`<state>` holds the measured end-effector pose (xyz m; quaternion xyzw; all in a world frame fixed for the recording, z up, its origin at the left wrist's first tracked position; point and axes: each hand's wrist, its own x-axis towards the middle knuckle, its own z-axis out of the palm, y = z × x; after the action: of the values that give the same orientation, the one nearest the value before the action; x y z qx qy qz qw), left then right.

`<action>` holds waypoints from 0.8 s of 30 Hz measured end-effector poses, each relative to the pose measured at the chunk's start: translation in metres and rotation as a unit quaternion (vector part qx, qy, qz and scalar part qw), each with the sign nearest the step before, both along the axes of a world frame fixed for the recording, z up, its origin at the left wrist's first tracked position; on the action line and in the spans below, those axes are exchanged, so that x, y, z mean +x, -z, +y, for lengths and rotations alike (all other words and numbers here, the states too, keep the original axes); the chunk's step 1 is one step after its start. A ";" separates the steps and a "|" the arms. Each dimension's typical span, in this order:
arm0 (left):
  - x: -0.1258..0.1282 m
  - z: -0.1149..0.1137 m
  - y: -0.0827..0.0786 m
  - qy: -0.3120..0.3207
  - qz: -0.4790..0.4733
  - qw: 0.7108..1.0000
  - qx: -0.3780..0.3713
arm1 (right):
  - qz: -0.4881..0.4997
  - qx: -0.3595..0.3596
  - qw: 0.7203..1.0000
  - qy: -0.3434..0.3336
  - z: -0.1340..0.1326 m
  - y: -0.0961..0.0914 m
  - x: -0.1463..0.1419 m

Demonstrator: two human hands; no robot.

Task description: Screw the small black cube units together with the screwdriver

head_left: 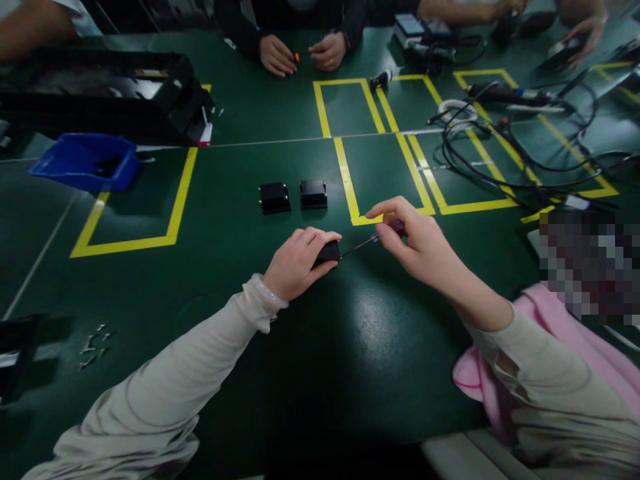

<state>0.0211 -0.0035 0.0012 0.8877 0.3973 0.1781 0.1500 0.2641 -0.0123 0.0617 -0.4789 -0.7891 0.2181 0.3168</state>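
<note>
Black block (329, 253) sits on the green table (220, 293) just in front of me, under my left hand (299, 261), near the lower corner of a yellow tape rectangle (349, 183). Bare table lies open on the near side and to the left of my arm. Beyond my hands, two more black blocks (275, 197) (313, 193) stand side by side, apart from mine. Far off to the left are a blue bin (83, 162) and a big black tray (100, 93); a tangle of cables (505, 153) fills the right side, and a few loose screws (93, 345) lie at the near left. A co-worker's hands (277, 55) rest at the far edge.

My block is small, dark and boxy — mostly hidden by my fingers, only its right end showing.

My left hand lies flat-knuckled over it, fingers and thumb closed around its sides, pressing it to the table. My right hand (417, 245) is raised a little, wrist bent, thumb and fingertips pinching a thin screwdriver (361, 245) — its shaft slants down leftward, its tip at the block's exposed end.
</note>
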 end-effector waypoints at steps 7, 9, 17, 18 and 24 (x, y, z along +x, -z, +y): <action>0.000 0.000 0.000 0.000 -0.001 1.000 -0.003 | -0.003 0.000 1.000 0.000 -0.001 0.000 0.001; 0.000 0.000 0.000 -0.001 0.000 1.000 -0.003 | -0.006 0.002 1.000 -0.003 0.000 0.000 0.001; 0.000 0.001 0.001 -0.002 0.002 1.000 0.002 | -0.016 -0.009 1.000 -0.003 0.001 0.000 0.003; 0.000 0.000 0.001 -0.002 0.002 1.000 0.002 | -0.012 -0.008 1.000 -0.008 0.001 0.000 0.003; 0.000 0.000 0.001 -0.002 0.000 1.000 0.000 | -0.022 0.012 1.000 -0.012 0.001 0.000 0.003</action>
<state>0.0216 -0.0034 -0.0003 0.8869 0.3992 0.1779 0.1495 0.2672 -0.0117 0.0615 -0.4703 -0.8042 0.2021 0.3021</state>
